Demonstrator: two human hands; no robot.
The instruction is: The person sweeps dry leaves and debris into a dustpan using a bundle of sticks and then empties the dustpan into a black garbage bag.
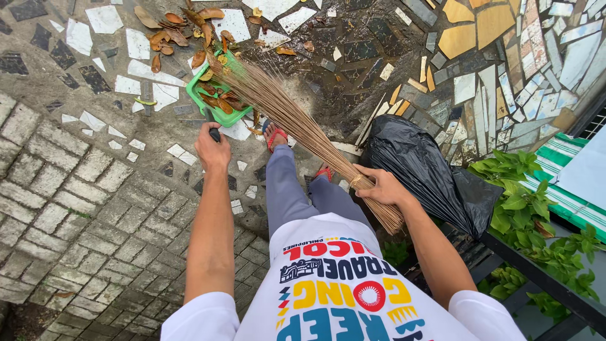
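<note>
- Right hand point(382, 187) – grip closed round the stick broom point(303, 126), fingers wrapped just above the bound butt end, near the band that ties the sticks. Butt pokes out behind the wrist.
- Broom itself: bundle of thin stiff ribs, prob. light for its length; ribs flex at the tips, rigid near the tie. Best hold is right at the binding where the bundle is tight – further down the ribs splay and would slip apart in the fist.
- Broom tips fan out into the green dustpan point(214, 95), lying over the leaves in it.
- Left hand point(213, 148) – grip closed on the dustpan's dark handle, arm straight down. Pan sits tilted w/ its open edge toward the leaf pile, resting on the ground.
- Pan: thin plastic, light, fairly stiff; the handle is the only sensible hold, rim would bend.
- Dry leaves point(180, 31) – brown/orange, some in the pan, more just beyond it on the mosaic paving point(353, 57). V. light, brittle; would blow or crumble easily. Paving looks damp, so some may stick.
- Feet in red sandals point(275, 136) just behind the pan.
- Black bin bag point(416, 164) right beside the right hand, slumped, soft, thin.
- Green plants point(524, 202) further right.
</note>
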